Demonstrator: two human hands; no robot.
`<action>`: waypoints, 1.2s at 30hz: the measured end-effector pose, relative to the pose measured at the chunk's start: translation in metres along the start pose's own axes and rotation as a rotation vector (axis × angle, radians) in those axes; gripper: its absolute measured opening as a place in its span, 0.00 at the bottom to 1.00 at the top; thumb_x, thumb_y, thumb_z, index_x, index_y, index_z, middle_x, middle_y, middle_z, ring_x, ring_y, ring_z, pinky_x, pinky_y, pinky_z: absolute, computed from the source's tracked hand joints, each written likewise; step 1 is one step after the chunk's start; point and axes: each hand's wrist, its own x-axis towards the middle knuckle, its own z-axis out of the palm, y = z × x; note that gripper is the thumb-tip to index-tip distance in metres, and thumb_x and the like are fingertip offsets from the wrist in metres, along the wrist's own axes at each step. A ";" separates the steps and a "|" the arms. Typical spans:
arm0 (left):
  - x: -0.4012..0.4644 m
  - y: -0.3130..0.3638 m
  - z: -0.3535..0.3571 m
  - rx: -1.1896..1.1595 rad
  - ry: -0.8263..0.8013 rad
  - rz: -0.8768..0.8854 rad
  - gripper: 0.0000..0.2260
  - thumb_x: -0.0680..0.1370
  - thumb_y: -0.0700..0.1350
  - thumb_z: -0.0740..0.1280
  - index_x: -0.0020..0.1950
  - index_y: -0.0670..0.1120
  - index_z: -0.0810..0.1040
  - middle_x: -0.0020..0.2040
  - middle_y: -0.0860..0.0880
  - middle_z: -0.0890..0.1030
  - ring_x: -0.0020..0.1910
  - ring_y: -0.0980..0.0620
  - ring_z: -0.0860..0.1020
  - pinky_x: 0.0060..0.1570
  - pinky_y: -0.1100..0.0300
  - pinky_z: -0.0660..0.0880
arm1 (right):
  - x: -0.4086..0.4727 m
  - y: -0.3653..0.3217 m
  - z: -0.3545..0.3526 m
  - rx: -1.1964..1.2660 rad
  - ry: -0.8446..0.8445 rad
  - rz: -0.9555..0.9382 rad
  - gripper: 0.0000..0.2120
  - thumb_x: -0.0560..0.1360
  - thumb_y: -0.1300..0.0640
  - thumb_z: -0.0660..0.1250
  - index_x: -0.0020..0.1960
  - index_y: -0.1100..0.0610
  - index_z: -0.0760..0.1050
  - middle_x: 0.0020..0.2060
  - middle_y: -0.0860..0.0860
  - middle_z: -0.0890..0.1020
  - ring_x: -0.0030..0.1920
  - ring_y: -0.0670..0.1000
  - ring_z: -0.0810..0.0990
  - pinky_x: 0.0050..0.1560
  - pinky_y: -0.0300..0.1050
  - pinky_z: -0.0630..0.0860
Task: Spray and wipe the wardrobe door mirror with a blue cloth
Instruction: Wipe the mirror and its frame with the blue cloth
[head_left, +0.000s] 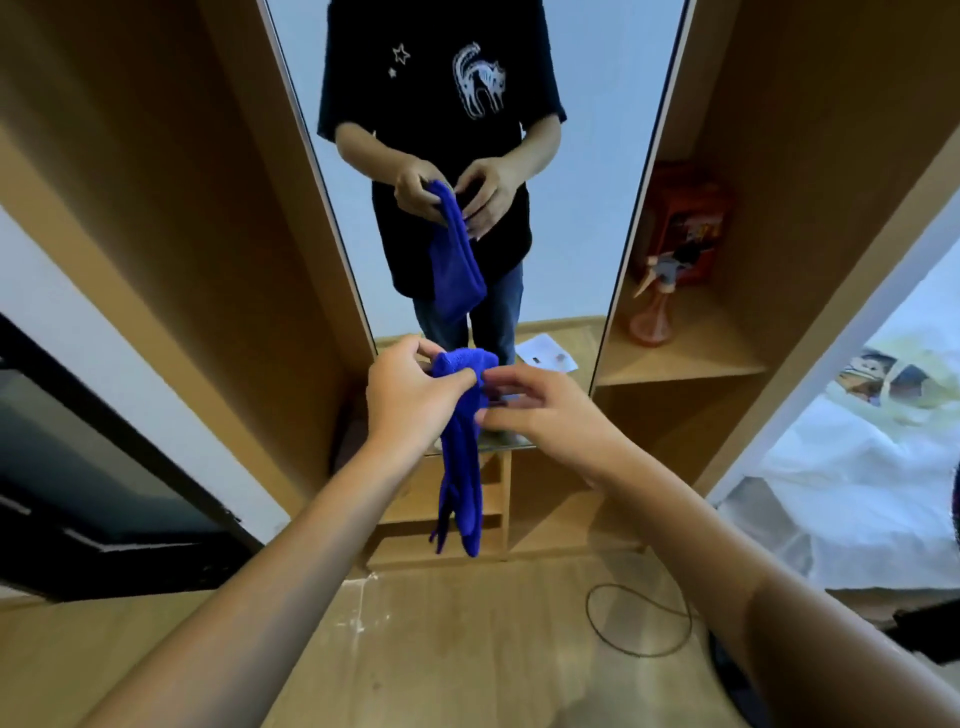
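limp fuzzy blue cloth (462, 457), bunched lengthwise

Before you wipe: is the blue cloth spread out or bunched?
Bunched: the blue cloth hangs in a narrow roll from the left hand; the right hand touches its top.

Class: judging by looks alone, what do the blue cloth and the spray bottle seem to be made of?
Blue cloth: soft fabric, probably microfibre; it hangs limp in folds. Spray bottle: seemingly translucent orange plastic with a grey trigger head; too blurred to be sure.
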 end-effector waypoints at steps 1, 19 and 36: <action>0.000 0.003 0.002 -0.010 0.005 -0.014 0.09 0.66 0.43 0.74 0.42 0.45 0.77 0.38 0.46 0.82 0.38 0.48 0.81 0.41 0.45 0.80 | -0.002 -0.004 -0.001 0.037 -0.139 0.014 0.24 0.72 0.62 0.74 0.67 0.57 0.74 0.56 0.52 0.83 0.57 0.48 0.81 0.59 0.42 0.78; 0.053 0.017 -0.018 -0.223 -0.230 -0.180 0.25 0.74 0.59 0.69 0.66 0.48 0.70 0.60 0.52 0.75 0.58 0.54 0.75 0.47 0.65 0.71 | 0.033 -0.077 -0.051 0.180 0.099 0.012 0.13 0.72 0.74 0.65 0.55 0.68 0.79 0.50 0.63 0.84 0.52 0.61 0.83 0.58 0.58 0.79; 0.109 0.113 -0.078 -0.624 -0.286 -0.027 0.05 0.76 0.45 0.70 0.51 0.48 0.80 0.49 0.51 0.84 0.51 0.51 0.81 0.53 0.56 0.76 | 0.040 -0.169 -0.092 0.292 0.204 -0.247 0.11 0.76 0.70 0.64 0.58 0.67 0.77 0.51 0.60 0.84 0.50 0.55 0.85 0.48 0.45 0.82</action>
